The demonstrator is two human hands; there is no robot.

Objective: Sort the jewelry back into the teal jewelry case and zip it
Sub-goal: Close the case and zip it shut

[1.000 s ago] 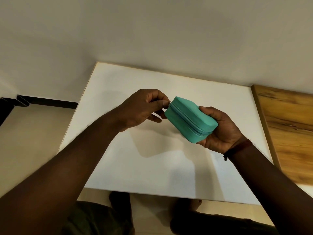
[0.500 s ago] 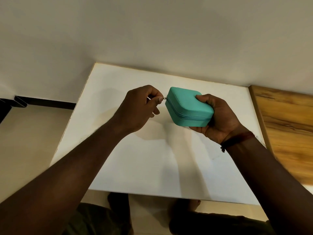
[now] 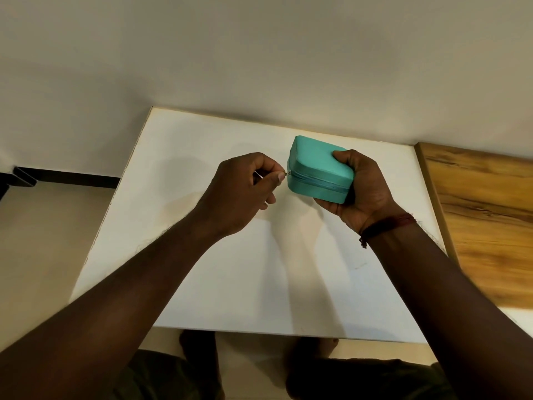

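Note:
The teal jewelry case (image 3: 314, 166) is held above the white table (image 3: 230, 269), lid closed, its zipper line facing me. My right hand (image 3: 363, 189) grips the case from the right side, thumb on top. My left hand (image 3: 245, 189) pinches the small metal zipper pull (image 3: 287, 172) at the case's left corner between thumb and forefinger. No loose jewelry shows on the table.
A wooden surface (image 3: 484, 215) adjoins the table on the right. A pale wall rises behind the table. A dark baseboard (image 3: 66, 177) runs along the floor at left. My legs and feet (image 3: 199, 350) show below the table's near edge.
The case has turned from tilted to level and shifted slightly up and away from me. My left hand kept its pinch on the zipper pull at the left corner.

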